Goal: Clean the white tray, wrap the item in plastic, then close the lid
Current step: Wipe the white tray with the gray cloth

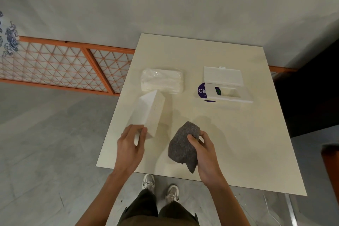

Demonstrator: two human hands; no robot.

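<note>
While one left hand (131, 146) grips one white tray (146, 113), the right hand (203, 150) holds one grey cloth (183, 145).

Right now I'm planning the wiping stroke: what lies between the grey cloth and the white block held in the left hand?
Nothing: in the head view, only bare table separates the grey cloth from the white block.

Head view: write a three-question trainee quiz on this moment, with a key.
1. True or false: the left hand tilts the white tray up on edge.
2. What does the right hand grip?
A. grey cloth
B. plastic bundle
C. open white case
3. Fill in: the open white case partly covers a round ____ sticker.

Key: 1 true; 2 A; 3 purple.
</note>
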